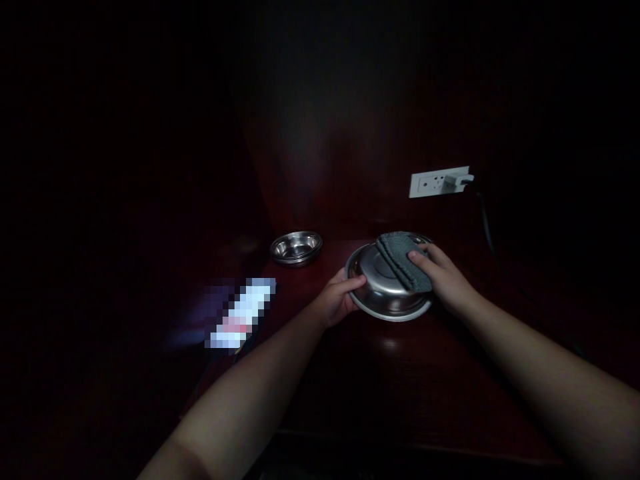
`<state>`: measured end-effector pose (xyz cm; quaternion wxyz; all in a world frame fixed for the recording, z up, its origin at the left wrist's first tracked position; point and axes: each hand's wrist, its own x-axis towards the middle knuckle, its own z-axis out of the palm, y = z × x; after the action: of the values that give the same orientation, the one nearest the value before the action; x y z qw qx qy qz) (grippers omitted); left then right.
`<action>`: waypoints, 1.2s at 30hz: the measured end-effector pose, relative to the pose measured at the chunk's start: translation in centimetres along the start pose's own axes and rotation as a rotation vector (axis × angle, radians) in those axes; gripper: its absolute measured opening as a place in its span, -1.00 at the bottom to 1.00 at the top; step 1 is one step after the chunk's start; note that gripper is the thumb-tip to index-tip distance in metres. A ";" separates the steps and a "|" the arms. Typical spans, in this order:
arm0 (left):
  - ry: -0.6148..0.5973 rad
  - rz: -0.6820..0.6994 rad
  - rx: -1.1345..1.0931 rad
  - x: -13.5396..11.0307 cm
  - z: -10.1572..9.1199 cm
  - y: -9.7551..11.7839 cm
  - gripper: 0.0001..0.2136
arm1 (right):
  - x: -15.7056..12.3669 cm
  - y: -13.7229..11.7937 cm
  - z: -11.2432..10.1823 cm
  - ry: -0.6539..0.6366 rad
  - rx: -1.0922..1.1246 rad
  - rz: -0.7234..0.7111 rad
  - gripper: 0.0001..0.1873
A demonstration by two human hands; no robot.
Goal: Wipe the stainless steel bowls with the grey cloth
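Observation:
A shiny steel bowl (381, 288) is turned bottom-up and tilted above a dark red wooden table (400, 380). My left hand (336, 299) grips the bowl's left rim, fingers curled round it. My right hand (444, 275) presses a folded grey cloth (403, 260) flat against the bowl's upper right side. The cloth lies across the bowl's base.
A second steel bowl (296, 247) stands upright on the table at the back left. A lit, blurred-out screen (241, 315) glows at the table's left edge. A white wall socket (433, 183) with a plug and dark cable sits on the back wall. The surroundings are very dark.

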<state>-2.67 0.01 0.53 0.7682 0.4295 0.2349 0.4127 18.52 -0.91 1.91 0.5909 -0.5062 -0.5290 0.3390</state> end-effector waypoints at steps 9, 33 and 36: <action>-0.042 0.030 0.025 -0.1 0.5 0.1 -0.54 | -0.1 -0.1 0.2 -0.037 -0.032 -0.013 -0.59; -0.022 -0.045 0.036 -0.6 0.0 0.2 -0.54 | 0.2 0.4 0.2 0.114 -0.100 -0.191 -0.53; -0.011 -0.053 0.039 -0.6 -0.5 -0.1 -0.54 | 0.1 0.7 0.4 0.089 -0.112 -0.168 -0.53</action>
<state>-3.35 -0.29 0.16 0.7716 0.4402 0.2500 0.3853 18.21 -0.58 1.26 0.6109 -0.5067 -0.5610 0.2351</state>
